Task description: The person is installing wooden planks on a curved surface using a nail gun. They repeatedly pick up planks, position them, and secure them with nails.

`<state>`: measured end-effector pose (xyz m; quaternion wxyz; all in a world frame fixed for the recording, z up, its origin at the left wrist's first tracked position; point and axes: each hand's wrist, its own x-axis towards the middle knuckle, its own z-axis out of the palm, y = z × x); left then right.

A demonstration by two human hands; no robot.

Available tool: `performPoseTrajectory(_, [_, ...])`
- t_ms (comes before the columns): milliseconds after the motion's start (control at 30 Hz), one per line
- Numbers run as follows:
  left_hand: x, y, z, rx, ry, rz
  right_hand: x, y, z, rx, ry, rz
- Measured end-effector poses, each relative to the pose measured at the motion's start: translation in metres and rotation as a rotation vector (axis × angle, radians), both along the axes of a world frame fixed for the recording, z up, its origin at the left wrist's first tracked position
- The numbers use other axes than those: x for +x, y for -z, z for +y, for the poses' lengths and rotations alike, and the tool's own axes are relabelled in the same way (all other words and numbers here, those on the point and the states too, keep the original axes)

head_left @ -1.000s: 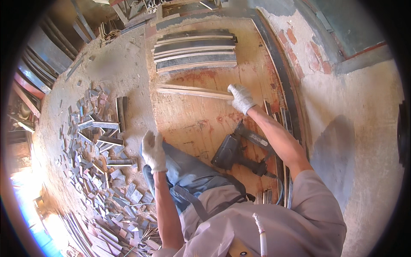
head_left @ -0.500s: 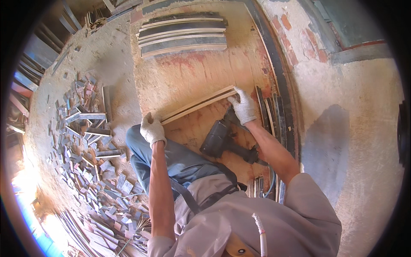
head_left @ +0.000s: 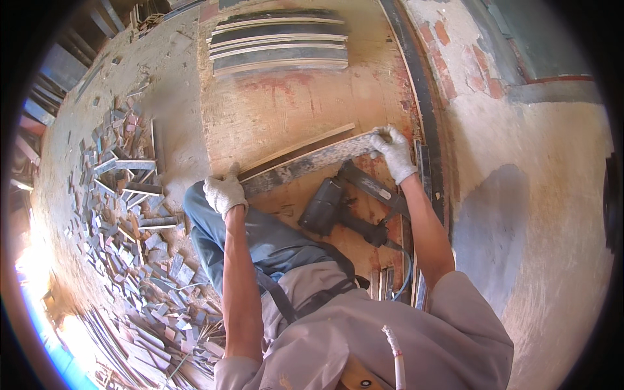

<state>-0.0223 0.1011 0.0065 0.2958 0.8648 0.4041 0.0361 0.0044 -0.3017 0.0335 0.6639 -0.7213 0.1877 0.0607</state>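
A litter of short wood offcuts (head_left: 123,221) covered the dusty floor (head_left: 162,84) at the far left, lying apart from the work surface, probably as discarded trimmings. The gloved left hand (head_left: 225,193) was clenched around the near end of a long, grey, weathered wooden strip (head_left: 305,162), its fingers (head_left: 218,188) wrapped over the strip at the left edge of the plywood tabletop (head_left: 286,110). The strip ran diagonally upward to the right, lying just above the board rather than flat among the other pieces; a two-handed hold at both ends would have kept so long and thin a piece from sagging or twisting. A second, paler strip (head_left: 299,148) lay just beside it on the tabletop, roughly parallel. Farther back on the tabletop, a stack of similar curved strips (head_left: 279,42) lay side by side, well apart from the hands, apparently kept in order as stock. Below the held strip, a dark pneumatic nail gun (head_left: 344,208) rested on its side on the tabletop between the two forearms, near enough to be taken up by either hand; its hose (head_left: 406,276) trailed toward the person. The gloved right hand (head_left: 394,151) gripped the far end of the same strip, fingers closed over it, near the dark curved rail (head_left: 426,104) bordering the tabletop. To the right lay a patched plaster surface (head_left: 539,195).
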Motion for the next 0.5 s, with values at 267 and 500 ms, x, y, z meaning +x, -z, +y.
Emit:
performPoseTrajectory(267, [-0.014, 0.008, 0.003, -0.185, -0.059, -0.161, 0.002, 0.025, -0.011, 0.053, 0.101, 0.072])
performPoseTrajectory(500, [-0.019, 0.02, 0.016, -0.261, -0.04, -0.14, 0.006, 0.034, 0.013, -0.069, 0.064, 0.052])
